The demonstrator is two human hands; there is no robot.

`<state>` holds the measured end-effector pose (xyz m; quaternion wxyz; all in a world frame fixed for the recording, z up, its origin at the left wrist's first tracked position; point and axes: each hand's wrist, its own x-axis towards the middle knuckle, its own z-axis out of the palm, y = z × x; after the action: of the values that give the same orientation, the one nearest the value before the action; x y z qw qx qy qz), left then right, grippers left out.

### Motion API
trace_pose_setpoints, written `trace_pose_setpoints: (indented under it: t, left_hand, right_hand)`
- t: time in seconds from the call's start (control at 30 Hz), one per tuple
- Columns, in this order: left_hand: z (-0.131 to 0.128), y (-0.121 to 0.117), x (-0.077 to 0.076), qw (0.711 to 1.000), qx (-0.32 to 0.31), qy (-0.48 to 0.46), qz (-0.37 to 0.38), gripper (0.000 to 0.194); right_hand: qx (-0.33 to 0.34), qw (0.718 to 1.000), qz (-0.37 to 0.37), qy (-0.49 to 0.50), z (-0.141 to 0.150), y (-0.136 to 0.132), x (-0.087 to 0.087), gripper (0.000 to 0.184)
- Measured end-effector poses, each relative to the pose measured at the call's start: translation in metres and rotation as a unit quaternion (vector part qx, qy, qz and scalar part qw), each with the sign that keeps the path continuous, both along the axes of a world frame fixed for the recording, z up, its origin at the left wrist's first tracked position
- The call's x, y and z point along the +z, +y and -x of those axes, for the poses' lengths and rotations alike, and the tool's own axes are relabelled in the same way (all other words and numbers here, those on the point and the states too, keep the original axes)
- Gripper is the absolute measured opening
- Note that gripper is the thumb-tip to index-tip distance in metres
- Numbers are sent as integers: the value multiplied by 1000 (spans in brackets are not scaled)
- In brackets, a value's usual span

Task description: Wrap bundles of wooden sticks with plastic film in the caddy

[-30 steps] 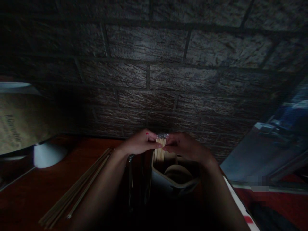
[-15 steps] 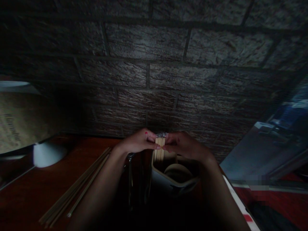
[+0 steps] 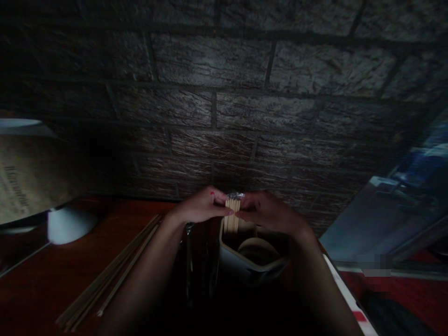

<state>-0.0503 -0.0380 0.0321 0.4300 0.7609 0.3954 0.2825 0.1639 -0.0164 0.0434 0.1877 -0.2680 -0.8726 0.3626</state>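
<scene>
A row of pale wooden chopsticks [image 3: 231, 226] stands upright, its lower ends inside the left part of a light divided holder [image 3: 241, 262]. My left hand [image 3: 198, 205] grips the row from the left with the thumb across its front. From the right, my right hand [image 3: 275, 212] pinches it, and the two thumbs almost meet. Shiny, crinkled silvery material [image 3: 235, 196] shows behind the tops, between my fingers. A round-edged piece [image 3: 258, 247] sits in the holder's front part. Metal utensils [image 3: 189, 261] beside the holder are mostly lost in shadow.
Several long thin sticks [image 3: 112, 273] lie on the brown wooden table [image 3: 115, 217] at left. Behind them stand a white cone-shaped thing [image 3: 70, 226] and a tan printed bag-like object [image 3: 31, 177]. A brick wall [image 3: 241, 112] closes off the back; a pale panel [image 3: 364, 224] is at right.
Both hands keep hold of the chopsticks, with only slight shifts of the thumbs. The whole view has drifted a little; nothing else has visibly moved.
</scene>
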Motion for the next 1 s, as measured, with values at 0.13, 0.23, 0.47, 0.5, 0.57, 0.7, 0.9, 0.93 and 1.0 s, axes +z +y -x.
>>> trace_pose_setpoints:
  t: [0.13,0.23,0.47,0.5,0.57,0.7,0.9,0.93,1.0]
  left_hand:
    - [-2,0,1,1000,-8,-23,14,13]
    - [-3,-1,2,999,-6,-35,11,11]
    - [-1,0,1,999,-12,-36,15,12]
    - [-1,0,2,999,-13,-36,18,12]
    - [-1,-1,3,999,-9,-40,25,10]
    - [-3,-2,5,997,-9,-60,39,6]
    - [-3,0,4,997,-8,-59,46,8]
    - [-3,0,4,997,-8,-59,47,7]
    - [-3,0,3,997,-6,-60,50,7]
  right_hand:
    - [7,1000,16,5,0,1,0,21]
    - [-17,1000,-3,-6,1,1,-1,24]
    - [-25,999,3,-21,4,1,0,29]
    - [-27,999,0,-24,4,0,0,29]
    - [-39,999,-8,-32,4,0,1,30]
    - [-58,997,-10,-43,3,0,0,31]
    - [-38,999,-5,-25,4,0,0,36]
    - [-37,999,-1,-24,4,0,1,36]
    - [-40,999,0,-26,3,-1,1,35]
